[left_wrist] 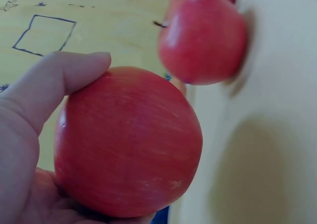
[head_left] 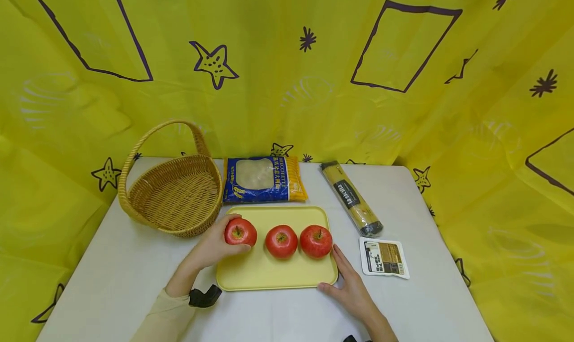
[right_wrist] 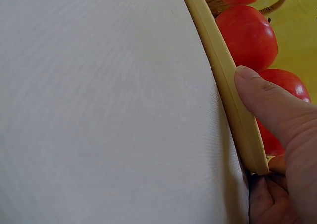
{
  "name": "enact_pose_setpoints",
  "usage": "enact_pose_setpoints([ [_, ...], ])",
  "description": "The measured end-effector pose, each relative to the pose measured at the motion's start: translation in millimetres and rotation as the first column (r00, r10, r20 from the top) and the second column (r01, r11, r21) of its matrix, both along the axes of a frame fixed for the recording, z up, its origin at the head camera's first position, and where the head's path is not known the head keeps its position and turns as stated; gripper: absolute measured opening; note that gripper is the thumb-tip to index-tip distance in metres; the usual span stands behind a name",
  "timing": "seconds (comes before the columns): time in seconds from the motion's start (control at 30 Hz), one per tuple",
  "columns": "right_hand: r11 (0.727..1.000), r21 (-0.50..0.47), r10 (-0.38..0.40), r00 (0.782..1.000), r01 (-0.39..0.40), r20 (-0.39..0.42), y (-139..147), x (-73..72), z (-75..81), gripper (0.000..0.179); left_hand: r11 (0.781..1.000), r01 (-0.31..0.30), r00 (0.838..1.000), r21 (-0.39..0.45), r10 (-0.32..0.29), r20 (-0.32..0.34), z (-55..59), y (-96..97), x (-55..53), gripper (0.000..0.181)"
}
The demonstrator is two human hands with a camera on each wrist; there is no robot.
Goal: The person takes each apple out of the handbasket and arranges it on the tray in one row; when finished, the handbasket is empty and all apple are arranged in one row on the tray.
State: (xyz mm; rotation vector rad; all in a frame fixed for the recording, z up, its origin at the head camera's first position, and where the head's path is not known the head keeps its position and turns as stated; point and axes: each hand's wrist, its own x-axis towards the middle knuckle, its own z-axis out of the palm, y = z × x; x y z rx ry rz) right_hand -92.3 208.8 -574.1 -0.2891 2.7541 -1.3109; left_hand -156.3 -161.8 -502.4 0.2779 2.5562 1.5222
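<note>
My left hand (head_left: 218,243) grips a red apple (head_left: 240,232) over the left part of a pale yellow tray (head_left: 273,277). In the left wrist view the thumb lies over one side of this apple (left_wrist: 129,142), and its shadow falls on the tray apart from it. Two more red apples sit on the tray, a middle apple (head_left: 281,242) and a right apple (head_left: 316,242). At the tray's near right corner my right hand (head_left: 352,287) holds the edge. The right wrist view has its thumb on the tray's rim (right_wrist: 233,90), other fingers partly hidden round the corner.
A wicker basket (head_left: 179,197) with a tall handle stands at the back left. Behind the tray lies a blue and yellow pasta bag (head_left: 255,180). To the right are a spaghetti packet (head_left: 351,197) and a small white flat packet (head_left: 383,257). A yellow curtain (head_left: 278,112) hangs behind the white table (head_left: 269,317).
</note>
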Motion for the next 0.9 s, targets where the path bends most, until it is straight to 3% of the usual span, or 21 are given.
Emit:
enact_pose_setpoints([
  [0.47,1.0,0.012,-0.005,0.999,0.006,-0.037,-1.3,1.1,-0.6,0.102,1.0,-0.023,0.999,0.005,0.023,0.029,-24.1,3.2,2.1,0.08],
  [0.9,1.0,-0.016,-0.003,1.0,0.003,0.0,-0.1,0.3,-0.3,0.104,1.0,0.003,0.998,0.007,-0.003,0.061,-29.8,4.5,0.2,0.085],
])
